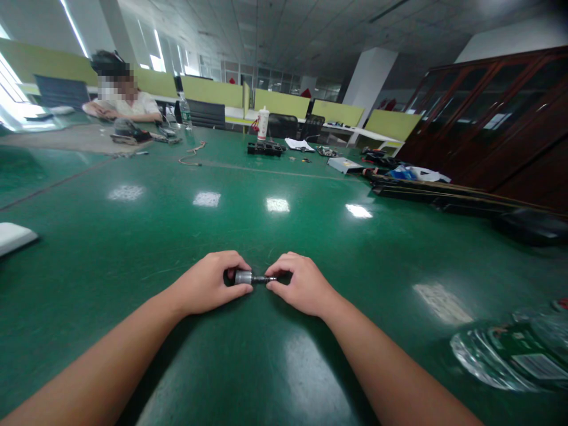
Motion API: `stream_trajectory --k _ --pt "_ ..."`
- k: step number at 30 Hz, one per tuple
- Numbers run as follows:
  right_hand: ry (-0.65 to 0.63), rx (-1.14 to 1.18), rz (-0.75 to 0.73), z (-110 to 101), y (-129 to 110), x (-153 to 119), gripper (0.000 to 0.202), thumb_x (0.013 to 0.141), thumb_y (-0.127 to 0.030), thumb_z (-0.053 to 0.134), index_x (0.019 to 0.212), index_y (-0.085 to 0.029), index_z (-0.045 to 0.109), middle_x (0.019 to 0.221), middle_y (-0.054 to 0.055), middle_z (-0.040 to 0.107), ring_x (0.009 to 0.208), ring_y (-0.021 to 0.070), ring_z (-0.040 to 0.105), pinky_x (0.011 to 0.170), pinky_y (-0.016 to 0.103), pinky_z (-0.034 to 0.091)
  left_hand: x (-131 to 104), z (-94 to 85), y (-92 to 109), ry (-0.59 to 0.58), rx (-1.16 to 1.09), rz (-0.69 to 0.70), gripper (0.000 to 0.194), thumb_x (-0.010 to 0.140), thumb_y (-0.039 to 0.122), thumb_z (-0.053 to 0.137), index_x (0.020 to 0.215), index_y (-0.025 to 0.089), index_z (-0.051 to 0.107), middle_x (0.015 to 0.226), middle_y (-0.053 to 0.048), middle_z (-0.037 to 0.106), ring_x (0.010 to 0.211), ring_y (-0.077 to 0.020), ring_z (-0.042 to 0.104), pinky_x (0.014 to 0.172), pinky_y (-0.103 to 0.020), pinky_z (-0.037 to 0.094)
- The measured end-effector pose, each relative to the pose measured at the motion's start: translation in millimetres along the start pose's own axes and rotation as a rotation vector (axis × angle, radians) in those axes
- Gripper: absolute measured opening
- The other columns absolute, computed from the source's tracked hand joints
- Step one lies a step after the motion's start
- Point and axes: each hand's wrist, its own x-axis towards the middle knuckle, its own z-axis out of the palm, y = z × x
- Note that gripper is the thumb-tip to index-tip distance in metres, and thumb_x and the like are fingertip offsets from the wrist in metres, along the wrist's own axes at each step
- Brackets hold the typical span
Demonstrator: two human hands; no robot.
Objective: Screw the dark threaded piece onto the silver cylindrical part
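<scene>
Low over the green table, or resting on it, is a small metal part with a silver cylinder and a thin dark shaft. My left hand grips its thick silver end between thumb and fingers. On the opposite side, my right hand pinches the tip of the shaft, which points right. The part lies level between the two hands. Its far left end is partly hidden by my left fingers.
A clear plastic bottle with a green label lies at the right. A white object is at the left edge. Across the green table are a black device, a white tumbler and long dark strips. Another person sits at the far left.
</scene>
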Motion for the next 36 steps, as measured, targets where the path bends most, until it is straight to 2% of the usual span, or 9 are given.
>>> stream_trajectory --k 10,15,18,36 --pt "0.002 -0.028 0.036 -3 2 0 0.011 0.074 -0.016 0.072 0.083 -0.022 0.075 0.081 0.001 0.071 0.080 0.0160 0.060 0.076 0.030 0.044 0 -2.8 -4 0.024 0.012 0.010 0.024 0.081 0.038 0.068 0.096 0.019 0.070 0.083 -0.003 0.067 0.074 -0.0172 0.061 0.068 -0.027 0.045" --pt "0.034 -0.072 0.186 -11 10 1 0.012 0.074 -0.017 0.071 0.084 -0.022 0.076 0.080 0.002 0.070 0.077 0.0162 0.060 0.074 0.030 0.045 -1 -4.9 -7 0.037 0.011 -0.002 0.025 0.082 0.039 0.068 0.097 0.020 0.070 0.085 -0.002 0.067 0.075 -0.0173 0.061 0.067 -0.026 0.045" --pt "0.042 -0.053 0.226 -14 14 1 0.012 0.074 -0.018 0.070 0.083 -0.022 0.076 0.079 0.002 0.069 0.075 0.0157 0.060 0.072 0.030 0.046 -2 -6.0 -8 0.040 0.017 -0.010 0.025 0.082 0.039 0.067 0.097 0.019 0.070 0.086 -0.003 0.068 0.076 -0.0179 0.061 0.068 -0.027 0.045" --pt "0.023 -0.029 0.123 -6 8 1 0.012 0.074 -0.018 0.073 0.085 -0.023 0.077 0.081 0.001 0.071 0.081 0.0166 0.060 0.077 0.032 0.044 -1 -5.2 -8 0.044 0.012 0.003 0.024 0.081 0.039 0.068 0.096 0.020 0.070 0.085 -0.003 0.067 0.075 -0.0176 0.061 0.068 -0.026 0.045"
